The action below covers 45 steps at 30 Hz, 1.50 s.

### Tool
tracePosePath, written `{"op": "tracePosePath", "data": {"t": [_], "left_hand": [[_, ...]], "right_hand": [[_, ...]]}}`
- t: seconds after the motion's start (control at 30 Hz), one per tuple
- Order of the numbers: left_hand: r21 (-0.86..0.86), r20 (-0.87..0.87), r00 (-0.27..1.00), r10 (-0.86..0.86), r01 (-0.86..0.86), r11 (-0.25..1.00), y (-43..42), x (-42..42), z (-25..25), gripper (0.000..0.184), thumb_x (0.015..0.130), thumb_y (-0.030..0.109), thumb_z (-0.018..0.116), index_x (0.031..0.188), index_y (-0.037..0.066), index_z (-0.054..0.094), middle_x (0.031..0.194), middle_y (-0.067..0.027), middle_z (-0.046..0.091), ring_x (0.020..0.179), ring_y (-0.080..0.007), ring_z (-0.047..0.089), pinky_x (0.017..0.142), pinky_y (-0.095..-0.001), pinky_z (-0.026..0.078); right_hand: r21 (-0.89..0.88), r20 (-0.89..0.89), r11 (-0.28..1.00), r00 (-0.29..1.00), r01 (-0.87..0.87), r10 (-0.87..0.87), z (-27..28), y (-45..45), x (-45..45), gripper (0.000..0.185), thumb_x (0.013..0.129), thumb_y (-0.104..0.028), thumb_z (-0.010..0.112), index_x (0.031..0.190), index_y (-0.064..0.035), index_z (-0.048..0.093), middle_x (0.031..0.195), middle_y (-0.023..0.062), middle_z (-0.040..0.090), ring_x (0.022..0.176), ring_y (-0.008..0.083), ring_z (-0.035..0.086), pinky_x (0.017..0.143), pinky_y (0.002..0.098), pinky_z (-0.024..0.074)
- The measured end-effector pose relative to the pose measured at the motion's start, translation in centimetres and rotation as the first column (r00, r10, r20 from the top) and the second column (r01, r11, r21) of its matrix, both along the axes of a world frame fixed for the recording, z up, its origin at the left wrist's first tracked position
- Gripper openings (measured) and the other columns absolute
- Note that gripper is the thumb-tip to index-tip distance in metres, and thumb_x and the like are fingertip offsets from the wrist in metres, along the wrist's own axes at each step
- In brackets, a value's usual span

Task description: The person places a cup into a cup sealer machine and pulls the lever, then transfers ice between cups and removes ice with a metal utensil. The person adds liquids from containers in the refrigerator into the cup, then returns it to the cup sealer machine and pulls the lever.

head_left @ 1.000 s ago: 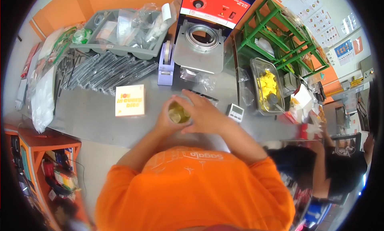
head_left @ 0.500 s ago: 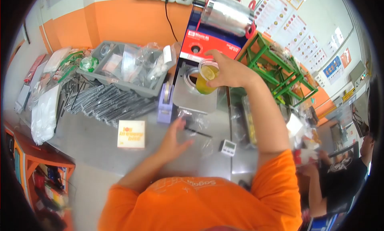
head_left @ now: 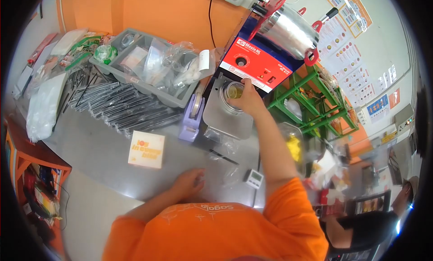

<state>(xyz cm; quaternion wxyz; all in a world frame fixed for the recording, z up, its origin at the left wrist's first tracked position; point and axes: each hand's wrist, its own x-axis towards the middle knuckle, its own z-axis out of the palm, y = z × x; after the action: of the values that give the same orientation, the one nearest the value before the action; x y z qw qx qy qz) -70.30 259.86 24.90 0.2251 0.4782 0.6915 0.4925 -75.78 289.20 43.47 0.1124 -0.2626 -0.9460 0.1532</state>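
A clear plastic cup of yellow-green drink [head_left: 235, 90] sits in the round metal ring [head_left: 224, 100] of the cup sealer [head_left: 258, 62]. My right hand [head_left: 249, 100] grips the cup at its rim, with the fingers on its far side. Below the ring spreads the sealer's flat metal plate [head_left: 214, 115]. Down by the front edge of the counter, my left hand [head_left: 189, 184] is loosely curled with nothing visible in it. A black straw [head_left: 224, 157] and clear plastic wrap lie ahead of that hand.
A purple tape dispenser [head_left: 191, 118] stands left of the sealer, beside a grey divided bin [head_left: 149, 91] and wrapped straws [head_left: 122, 109]. A small box [head_left: 146, 149] and a white timer [head_left: 254, 179] lie nearer. Green racks [head_left: 311, 100] stand right; another person [head_left: 365, 227] is at far right.
My right hand has lowered the cup from above the plate into the sealer's ring. My left hand has drawn back toward my body, its fingers curling in. The view has shifted slightly.
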Motion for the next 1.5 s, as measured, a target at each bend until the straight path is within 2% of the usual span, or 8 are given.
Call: {"op": "tracePosePath", "data": {"t": [0.37, 0.4, 0.43, 0.47, 0.8, 0.9, 1.1, 1.5], "left_hand": [[-0.017, 0.352, 0.936, -0.012, 0.019, 1.000, 1.4, -0.7, -0.9, 0.048, 0.081, 0.010, 0.063, 0.124, 0.006, 0.041, 0.106, -0.0089, 0.057, 0.089, -0.0161, 0.057, 0.074, -0.0295, 0.048], [0.010, 0.478, 0.878, 0.000, -0.005, 1.000, 2.1, -0.8, -1.4, 0.052, 0.082, 0.010, 0.062, 0.128, 0.007, 0.037, 0.112, -0.0091, 0.055, 0.095, -0.0159, 0.055, 0.079, -0.0293, 0.047], [0.059, 0.571, 0.821, -0.028, -0.007, 0.998, 3.1, -1.2, -1.7, 0.054, 0.084, 0.011, 0.059, 0.131, 0.007, 0.033, 0.115, -0.0097, 0.053, 0.099, -0.0166, 0.053, 0.084, -0.0300, 0.044], [0.100, 0.654, 0.753, -0.063, -0.004, 0.995, 4.3, -1.9, -1.6, 0.055, 0.086, 0.012, 0.057, 0.134, 0.007, 0.030, 0.119, -0.0103, 0.051, 0.103, -0.0174, 0.051, 0.089, -0.0306, 0.041], [0.232, 0.835, 0.551, -0.021, -0.316, 0.920, 13.3, -5.5, 2.6, 0.017, 0.088, 0.008, 0.048, 0.104, 0.004, 0.051, 0.107, -0.0064, 0.054, 0.104, -0.0177, 0.052, 0.098, -0.0364, 0.037], [0.270, 0.833, 0.551, -0.055, -0.318, 0.909, 13.2, -5.1, 3.7, 0.019, 0.088, 0.008, 0.048, 0.107, 0.004, 0.050, 0.105, -0.0056, 0.055, 0.102, -0.0181, 0.053, 0.098, -0.0358, 0.038], [0.305, 0.803, 0.581, -0.136, -0.203, 0.931, 14.4, -7.6, 3.4, 0.032, 0.093, 0.017, 0.047, 0.119, 0.000, 0.041, 0.126, -0.0135, 0.046, 0.119, -0.0271, 0.045, 0.104, -0.0413, 0.033], [0.222, 0.785, 0.620, 0.007, -0.292, 0.930, 23.0, -12.2, 5.7, 0.029, 0.092, 0.012, 0.050, 0.118, 0.002, 0.046, 0.115, -0.0094, 0.054, 0.109, -0.0230, 0.052, 0.101, -0.0421, 0.036]], "right_hand": [[-0.044, -0.398, 0.995, 0.915, -0.094, 0.069, -4.1, -2.5, 9.7, 0.069, 0.080, -0.044, 0.061, 0.129, -0.0016, 0.038, 0.128, 0.0194, 0.046, 0.119, 0.0311, 0.044, 0.097, 0.0419, 0.0350], [-0.684, -0.445, 0.706, 0.873, -0.186, -0.201, -3.8, -2.9, 11.3, 0.065, 0.085, -0.046, 0.052, 0.131, -0.0028, 0.037, 0.130, 0.0182, 0.044, 0.120, 0.0290, 0.042, 0.097, 0.0423, 0.0333], [-0.947, -0.308, 0.063, 0.838, -0.315, -0.450, -3.5, -3.3, 12.8, 0.061, 0.090, -0.048, 0.042, 0.133, -0.0041, 0.037, 0.133, 0.0169, 0.043, 0.122, 0.0268, 0.040, 0.098, 0.0427, 0.0316], [-0.897, -0.367, -0.042, 0.796, -0.439, -0.482, -3.2, -3.4, 14.1, 0.063, 0.093, -0.052, 0.030, 0.135, -0.0056, 0.036, 0.137, 0.0139, 0.040, 0.124, 0.0247, 0.038, 0.098, 0.0441, 0.0304], [-0.899, -0.415, 0.227, 0.562, -0.375, -0.715, -3.2, -1.9, 22.2, 0.025, 0.088, -0.020, 0.056, 0.109, -0.0074, 0.057, 0.111, 0.0068, 0.061, 0.103, 0.0155, 0.055, 0.088, 0.0350, 0.0390], [-0.921, -0.343, 0.388, 0.518, -0.023, -0.784, -5.6, -0.6, 23.9, 0.018, 0.087, -0.027, 0.057, 0.094, -0.0097, 0.058, 0.103, 0.0054, 0.064, 0.099, 0.0145, 0.056, 0.085, 0.0321, 0.0381], [-0.796, -0.326, 0.592, 0.736, 0.125, -0.593, -6.1, -4.4, 25.6, 0.052, 0.084, -0.016, 0.061, 0.131, -0.0051, 0.042, 0.119, 0.0093, 0.054, 0.107, 0.0164, 0.052, 0.088, 0.0291, 0.0414], [-0.920, -0.310, 0.377, 0.780, -0.103, -0.544, -8.4, -8.6, 28.8, 0.035, 0.086, -0.012, 0.056, 0.119, -0.0010, 0.051, 0.114, 0.0056, 0.055, 0.102, 0.0132, 0.052, 0.089, 0.0276, 0.0404]]}}
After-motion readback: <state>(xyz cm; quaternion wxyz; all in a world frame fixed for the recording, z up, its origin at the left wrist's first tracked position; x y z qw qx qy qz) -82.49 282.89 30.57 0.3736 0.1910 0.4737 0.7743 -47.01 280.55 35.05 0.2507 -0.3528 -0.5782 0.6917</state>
